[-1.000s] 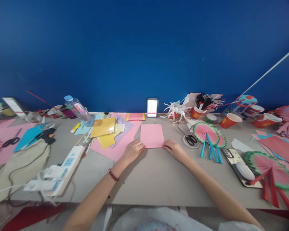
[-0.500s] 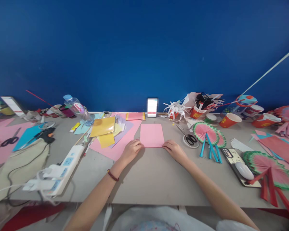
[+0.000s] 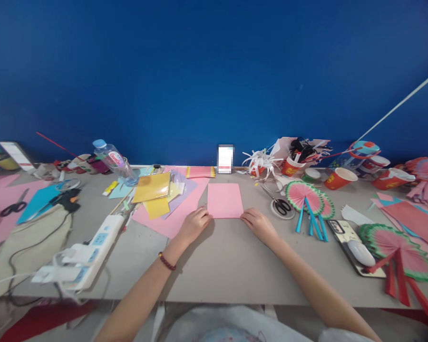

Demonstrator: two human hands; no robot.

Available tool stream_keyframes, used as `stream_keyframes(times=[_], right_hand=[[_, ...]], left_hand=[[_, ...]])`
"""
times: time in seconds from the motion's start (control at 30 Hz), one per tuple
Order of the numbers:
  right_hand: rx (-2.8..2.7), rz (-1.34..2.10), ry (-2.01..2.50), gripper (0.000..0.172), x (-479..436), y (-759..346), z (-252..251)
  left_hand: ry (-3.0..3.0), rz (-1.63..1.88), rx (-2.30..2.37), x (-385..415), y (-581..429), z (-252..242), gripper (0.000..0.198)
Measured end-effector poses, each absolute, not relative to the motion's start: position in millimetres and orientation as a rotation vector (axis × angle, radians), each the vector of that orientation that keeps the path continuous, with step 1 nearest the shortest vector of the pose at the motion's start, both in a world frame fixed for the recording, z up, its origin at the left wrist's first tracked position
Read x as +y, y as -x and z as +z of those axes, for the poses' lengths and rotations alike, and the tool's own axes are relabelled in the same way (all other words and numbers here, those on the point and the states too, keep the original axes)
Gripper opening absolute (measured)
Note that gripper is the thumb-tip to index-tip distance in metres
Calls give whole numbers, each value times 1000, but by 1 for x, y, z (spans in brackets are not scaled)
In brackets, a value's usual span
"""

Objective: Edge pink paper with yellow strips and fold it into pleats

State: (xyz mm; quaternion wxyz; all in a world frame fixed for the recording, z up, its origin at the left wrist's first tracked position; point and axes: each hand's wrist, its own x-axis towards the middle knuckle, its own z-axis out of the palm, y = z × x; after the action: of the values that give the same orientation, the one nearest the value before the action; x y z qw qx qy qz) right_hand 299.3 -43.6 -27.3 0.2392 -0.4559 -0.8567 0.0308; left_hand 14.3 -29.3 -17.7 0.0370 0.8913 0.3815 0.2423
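A pink sheet of paper [image 3: 224, 200] lies flat on the grey table before me, its near edge toward my body. My left hand [image 3: 196, 223] pinches its near left corner. At the near right corner, my right hand [image 3: 257, 222] grips the paper in the same way, fingers pressed together. The fingertips partly cover both corners. A beaded bracelet [image 3: 167, 261] circles my left wrist.
Left of the paper are stacked coloured sheets [image 3: 152, 187], a bottle [image 3: 114, 161] and a power strip [image 3: 98, 251]. On the right lie scissors [image 3: 282, 206], a pleated paper fan [image 3: 305, 197], and a phone with a mouse [image 3: 361, 251]. Another phone [image 3: 226, 159] leans against the blue wall.
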Motion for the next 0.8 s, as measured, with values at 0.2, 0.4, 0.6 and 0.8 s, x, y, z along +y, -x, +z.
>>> stream_keyframes(times=[0.2,0.4,0.6,0.8], right_hand=[[-2378,30,1266,21,-44,-298,-28],[-2366,-36,1277,23,-45,-298,-34],[-2383,-191,1293,21,-50,-296,-36],[-2443,-339,1295,19,-54,-293,-30]], left_hand=[[-2828,719,1196,-31,-16,-23,22],[-2980,668,1246,-32,-18,-23,26],[-3020,650,1262,-34,-19,-23,27],[-2950,660,1277,-35,-21,-22,27]])
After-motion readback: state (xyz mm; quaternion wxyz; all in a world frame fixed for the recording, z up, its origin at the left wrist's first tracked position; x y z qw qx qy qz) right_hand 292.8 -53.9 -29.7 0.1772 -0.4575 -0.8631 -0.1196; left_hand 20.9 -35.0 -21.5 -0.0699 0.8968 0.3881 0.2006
